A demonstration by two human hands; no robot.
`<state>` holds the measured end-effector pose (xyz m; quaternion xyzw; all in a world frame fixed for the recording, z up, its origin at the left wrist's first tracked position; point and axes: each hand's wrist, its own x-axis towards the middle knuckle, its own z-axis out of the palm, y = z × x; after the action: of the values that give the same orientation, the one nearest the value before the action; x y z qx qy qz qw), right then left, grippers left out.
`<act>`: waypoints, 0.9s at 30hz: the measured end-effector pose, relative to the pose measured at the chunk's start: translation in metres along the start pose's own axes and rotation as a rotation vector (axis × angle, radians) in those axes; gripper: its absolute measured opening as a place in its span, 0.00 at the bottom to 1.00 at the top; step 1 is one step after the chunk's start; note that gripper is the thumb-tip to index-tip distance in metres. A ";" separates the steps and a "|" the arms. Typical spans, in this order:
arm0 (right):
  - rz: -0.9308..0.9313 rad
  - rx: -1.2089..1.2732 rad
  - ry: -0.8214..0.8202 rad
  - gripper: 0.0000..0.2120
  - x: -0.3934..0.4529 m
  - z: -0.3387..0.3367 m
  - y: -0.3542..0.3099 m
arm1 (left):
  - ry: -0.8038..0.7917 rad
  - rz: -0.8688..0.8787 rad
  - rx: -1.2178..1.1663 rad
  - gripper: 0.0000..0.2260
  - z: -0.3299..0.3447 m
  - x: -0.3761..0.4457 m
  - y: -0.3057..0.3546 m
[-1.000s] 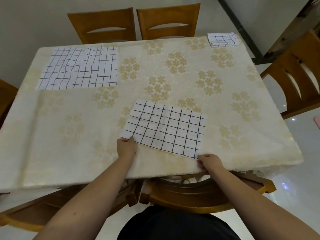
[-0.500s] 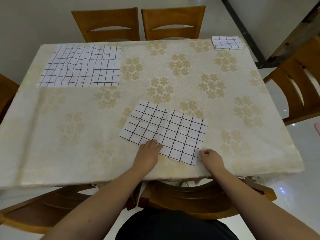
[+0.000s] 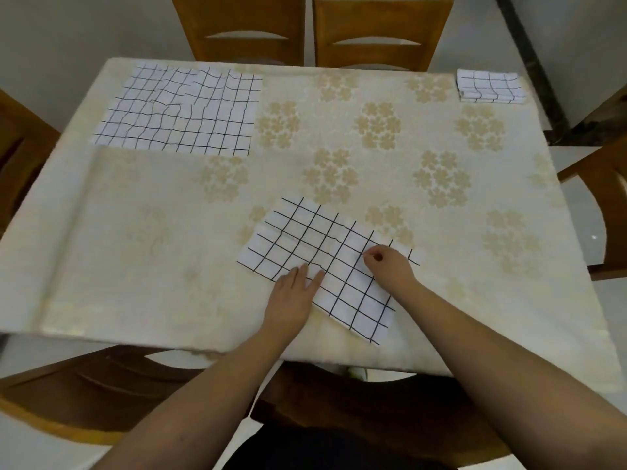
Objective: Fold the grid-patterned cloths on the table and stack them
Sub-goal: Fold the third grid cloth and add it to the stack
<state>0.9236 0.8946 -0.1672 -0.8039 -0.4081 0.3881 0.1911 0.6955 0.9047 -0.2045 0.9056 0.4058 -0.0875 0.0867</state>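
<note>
A half-folded white cloth with a black grid [image 3: 315, 252] lies slanted on the table near the front edge. My left hand [image 3: 295, 293] rests flat on its near edge, fingers spread. My right hand [image 3: 386, 262] is on the cloth's right part, thumb and fingers pinched together on the fabric. A larger unfolded grid cloth [image 3: 183, 110], wrinkled, lies at the far left. A small stack of folded grid cloths [image 3: 488, 86] sits at the far right corner.
The table [image 3: 135, 232] wears a cream cloth with beige flower prints. Two wooden chairs [image 3: 308, 28] stand at the far side, another chair [image 3: 600, 205] at the right, and one [image 3: 101, 395] below the near edge.
My right hand moved from the cloth's near right corner up onto its right part and pinched the fabric. My left hand slid right along the near edge and flattened.
</note>
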 end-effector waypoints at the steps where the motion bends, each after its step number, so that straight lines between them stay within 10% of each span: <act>1: -0.003 -0.001 -0.008 0.10 0.003 0.000 -0.001 | 0.003 -0.018 -0.017 0.29 -0.003 0.002 0.001; 11: -0.142 0.103 0.031 0.26 0.020 -0.013 0.007 | 0.291 0.023 -0.329 0.33 -0.040 -0.005 -0.010; 18: -0.154 0.459 -0.042 0.26 0.008 -0.037 0.006 | 0.194 -0.157 -0.960 0.35 -0.103 -0.010 -0.007; 27: -0.056 0.749 -0.185 0.24 -0.012 -0.053 0.030 | 0.053 -0.262 -1.677 0.14 -0.134 0.010 -0.014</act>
<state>0.9755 0.8683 -0.1473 -0.6286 -0.2755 0.5758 0.4443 0.7030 0.9517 -0.0781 0.4889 0.4399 0.2541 0.7091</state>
